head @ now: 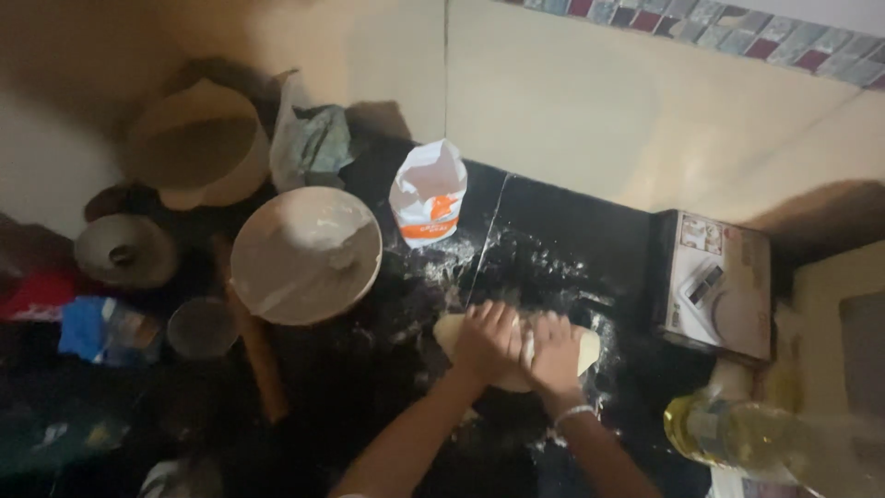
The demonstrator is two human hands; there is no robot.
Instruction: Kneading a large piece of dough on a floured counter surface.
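A pale lump of dough [450, 330] lies on a black, flour-dusted counter [553, 249]. My left hand [489, 339] and my right hand [556, 353] press down on top of it side by side, fingers curled over the dough. A white bracelet circles my right wrist. A white and orange flour bag [429, 194] stands upright just beyond the dough.
A large floured bowl [306, 254] sits left of the dough, a wooden rolling pin [253, 341] beside it. Further left are a pot lid [124, 251], a small cup [201, 327] and a beige bucket [198, 143]. A cardboard box [714, 281] and an oil bottle [737, 433] stand right.
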